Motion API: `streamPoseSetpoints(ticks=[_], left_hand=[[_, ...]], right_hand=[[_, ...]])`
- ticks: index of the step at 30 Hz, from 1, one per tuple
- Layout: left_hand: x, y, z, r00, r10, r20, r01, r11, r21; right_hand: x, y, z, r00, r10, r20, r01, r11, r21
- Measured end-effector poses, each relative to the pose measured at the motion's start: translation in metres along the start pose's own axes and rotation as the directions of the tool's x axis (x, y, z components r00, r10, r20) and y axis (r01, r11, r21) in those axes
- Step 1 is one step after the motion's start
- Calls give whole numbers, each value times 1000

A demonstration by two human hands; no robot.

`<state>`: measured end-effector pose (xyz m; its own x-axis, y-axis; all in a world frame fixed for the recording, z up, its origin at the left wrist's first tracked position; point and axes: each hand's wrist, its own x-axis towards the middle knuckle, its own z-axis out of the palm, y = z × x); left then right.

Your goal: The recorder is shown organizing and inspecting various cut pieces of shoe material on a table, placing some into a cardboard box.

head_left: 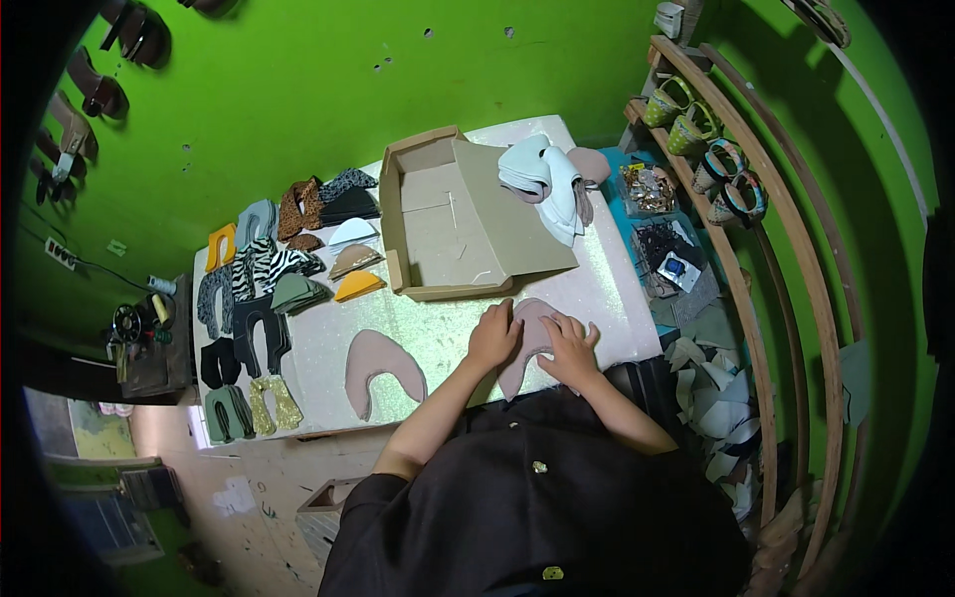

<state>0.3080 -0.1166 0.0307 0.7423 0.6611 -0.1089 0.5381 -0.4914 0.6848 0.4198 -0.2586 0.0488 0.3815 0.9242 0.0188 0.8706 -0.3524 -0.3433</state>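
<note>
Near the table's front edge lies a mauve U-shaped piece (535, 312), its curved end away from me. On its left side rests my left hand (491, 338), with the fingers close together and curled at its edge. My right hand (571, 351) is over the right side, fingers spread and touching the piece, partly covering it. A second mauve U-shaped piece (375, 355), with a thick edge like a stack, lies to the left, apart from both hands. Just beyond my hands stands an open cardboard box (443, 292) with its lid folded out to the right.
Stacks of cut pieces cover the table's left side, including zebra-patterned pieces (256, 267) and glittery gold ones (277, 403). Pale blue pieces (542, 179) lie on the box lid. At the right, a wooden rack (756, 164) holds sandals, with scraps (711, 403) heaped below.
</note>
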Motion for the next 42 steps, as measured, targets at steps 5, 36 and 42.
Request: streamPoseSetpoints(ticks=[5, 36, 42], left_hand=[[22, -13, -1, 994, -100, 46, 106, 983, -149], [14, 8, -3, 988, -115, 103, 129, 983, -134], [12, -29, -4, 945, -19, 328, 281, 564, -776]], right_hand=[[2, 18, 7, 985, -172, -14, 173, 985, 9], [15, 20, 35, 934, -167, -316, 133, 983, -125], [29, 9, 18, 941, -99, -324, 113, 993, 23]])
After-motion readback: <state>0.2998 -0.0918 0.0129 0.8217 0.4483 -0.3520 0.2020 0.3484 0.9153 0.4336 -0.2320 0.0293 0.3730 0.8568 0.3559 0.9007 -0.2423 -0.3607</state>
